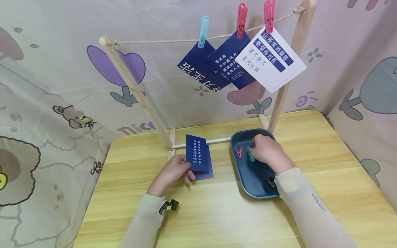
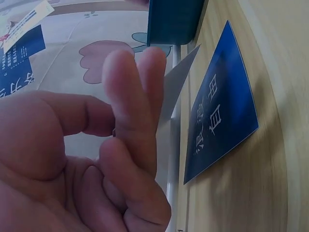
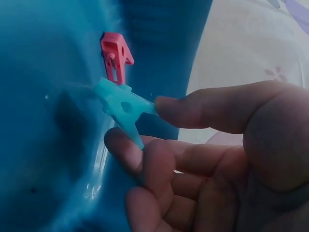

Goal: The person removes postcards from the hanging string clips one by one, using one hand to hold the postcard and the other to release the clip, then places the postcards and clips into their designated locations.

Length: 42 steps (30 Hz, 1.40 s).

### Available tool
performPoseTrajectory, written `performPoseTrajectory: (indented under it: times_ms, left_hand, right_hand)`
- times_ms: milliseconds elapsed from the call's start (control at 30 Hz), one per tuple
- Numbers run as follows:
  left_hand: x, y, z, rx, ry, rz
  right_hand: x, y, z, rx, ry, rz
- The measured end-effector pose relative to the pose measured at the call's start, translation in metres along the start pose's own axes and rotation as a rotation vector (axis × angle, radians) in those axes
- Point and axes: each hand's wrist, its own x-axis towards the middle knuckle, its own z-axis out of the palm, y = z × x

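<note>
My left hand [image 1: 172, 172] pinches a dark blue card [image 1: 196, 153] with white lettering, tilted up above the table. Beneath it, a second blue card [image 2: 227, 96] lies flat on the wood; the held card shows a pale back [image 2: 177, 84] in the left wrist view. Over the dark blue tray [image 1: 252, 189], my right hand [image 1: 269, 153] holds a light blue clothespin [image 3: 124, 105] by its handle ends, between thumb and fingers. Close by in the tray is a pink clothespin [image 1: 238, 152].
Behind the hands stands a wooden frame [image 1: 133, 86] with a rope [image 1: 161, 41] strung across its top. Two blue cards [image 1: 198, 65] and a white card [image 1: 270, 58] hang there from clothespins. A white rod [image 1: 218, 140] joins the frame's feet.
</note>
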Motion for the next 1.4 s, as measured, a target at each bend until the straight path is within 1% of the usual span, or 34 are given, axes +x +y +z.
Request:
performPoseTrajectory:
  times_ms: [200,367,467,533,633,733,867,967,1067,1300,1400]
  left_hand:
    - [-0.001,0.001,0.002,0.028,-0.003,-0.012]
    - [-0.002,0.0,0.004,0.04,0.01,-0.03]
    - [-0.004,-0.001,0.006,0.063,0.023,-0.048]
    - [-0.005,-0.002,0.007,0.097,0.036,-0.064]
    - [-0.006,-0.002,0.008,0.177,0.054,-0.09]
    - [-0.007,-0.002,0.009,0.262,0.058,-0.104]
    - [-0.008,-0.003,0.008,0.35,0.06,-0.13]
    - [-0.007,-0.003,0.007,0.393,0.061,-0.151]
    - [-0.007,-0.003,0.006,0.42,0.054,-0.158]
    - [-0.01,-0.004,0.005,0.527,0.034,-0.164]
    - [-0.011,-0.005,0.004,0.544,0.021,-0.163]
  right_hand:
    - [0.001,0.002,0.003,-0.015,-0.021,-0.017]
    - [0.003,0.002,0.004,-0.012,-0.039,-0.017]
    - [0.004,0.003,0.005,-0.009,-0.045,-0.014]
    - [0.004,0.004,0.005,-0.007,-0.05,-0.013]
    - [0.004,0.004,0.006,0.001,-0.058,-0.007]
    - [0.004,0.003,0.006,0.003,-0.064,-0.009]
    - [0.005,0.003,0.008,0.0,-0.076,-0.012]
    - [0.004,0.003,0.007,-0.001,-0.087,-0.012]
    - [0.003,0.003,0.007,0.0,-0.093,-0.009]
    - [0.005,0.003,0.01,0.004,-0.086,-0.01]
    - [0.004,0.002,0.011,0.009,-0.083,-0.014]
